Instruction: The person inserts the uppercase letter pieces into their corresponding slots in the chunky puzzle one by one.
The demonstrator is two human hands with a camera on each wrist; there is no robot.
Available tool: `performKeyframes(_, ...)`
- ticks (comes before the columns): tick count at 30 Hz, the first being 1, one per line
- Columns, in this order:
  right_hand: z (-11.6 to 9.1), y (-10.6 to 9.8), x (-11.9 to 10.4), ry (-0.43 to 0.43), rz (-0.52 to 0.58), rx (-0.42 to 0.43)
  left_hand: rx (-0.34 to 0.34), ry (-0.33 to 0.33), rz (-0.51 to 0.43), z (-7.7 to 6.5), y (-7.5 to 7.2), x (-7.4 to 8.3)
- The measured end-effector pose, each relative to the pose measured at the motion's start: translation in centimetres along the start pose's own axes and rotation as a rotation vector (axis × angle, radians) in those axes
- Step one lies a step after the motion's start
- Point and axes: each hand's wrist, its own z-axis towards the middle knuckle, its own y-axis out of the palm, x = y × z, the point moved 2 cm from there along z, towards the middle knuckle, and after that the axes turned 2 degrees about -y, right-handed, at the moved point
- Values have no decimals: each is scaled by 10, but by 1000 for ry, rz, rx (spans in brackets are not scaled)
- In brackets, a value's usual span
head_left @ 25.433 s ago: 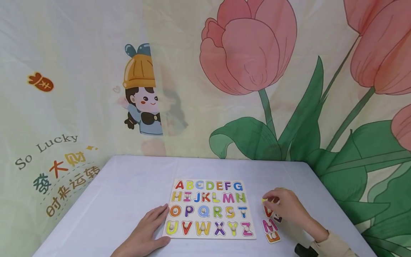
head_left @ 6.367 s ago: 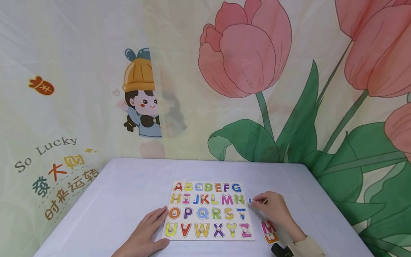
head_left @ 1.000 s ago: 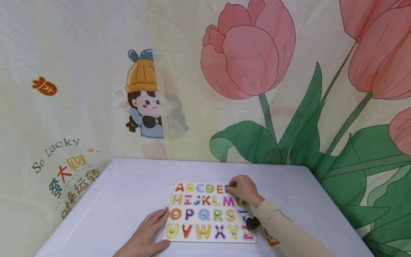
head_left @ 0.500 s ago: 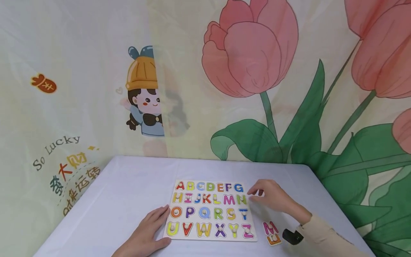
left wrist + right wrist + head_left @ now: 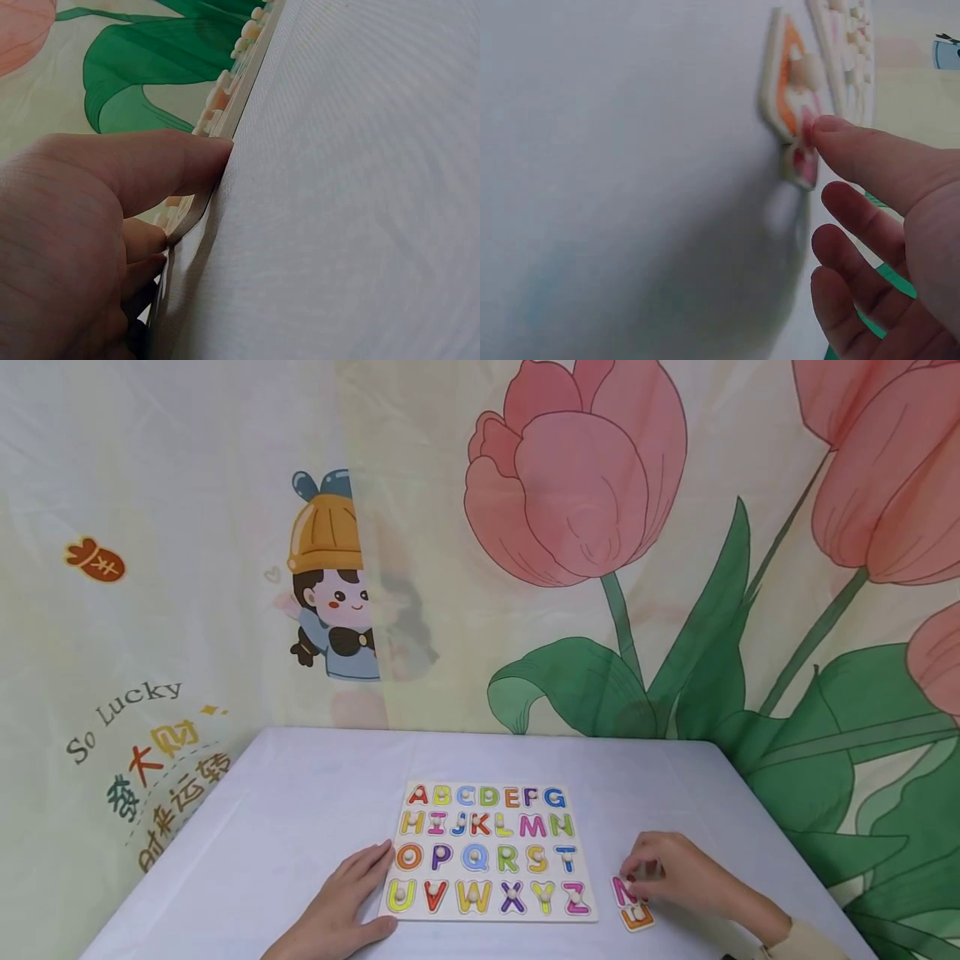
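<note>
A letter puzzle board with knobbed, coloured letter pieces lies on the table. My left hand rests at its near left corner, fingers lying along the left side and thumb by the front edge. In the left wrist view the thumb touches the board's side. Right of the board, the thumb and a bent finger of my right hand are right at the pink letter M piece, partly covering it. The orange letter E piece lies against it. In the right wrist view the thumb overlaps the M; the other fingers are loosely curled.
A white cloth covers the table, whose far edge meets a printed backdrop with tulips. The board's M slot and E slot show printed letters without knobs. A dark wrist device shows at the bottom edge.
My right hand has left the board's top right, where it was at the F, and come down right to the M. Earlier loose pieces beside M and E are gone; the left hand stays.
</note>
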Motion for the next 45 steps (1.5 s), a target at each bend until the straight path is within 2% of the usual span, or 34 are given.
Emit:
performKeyframes(12,-6,9,13,10,38,27,31,24,22,-2,0,-1)
performKeyframes(18,-1,5,6,29,-3,55,62,53,23,-3,0,0)
performKeyframes(24,27,0,-15,22,-80,166,78,63,35,-3,1,-2)
performKeyframes(29,56,7,-31,8,-84,222,65,55,22,-3,1,-2)
performKeyframes(37,96,19,-49,-3,-116,242,40,36,3,-3,2,-1)
performKeyframes(45,127,34,-51,48,-104,218,66,56,16,-3,2,-1)
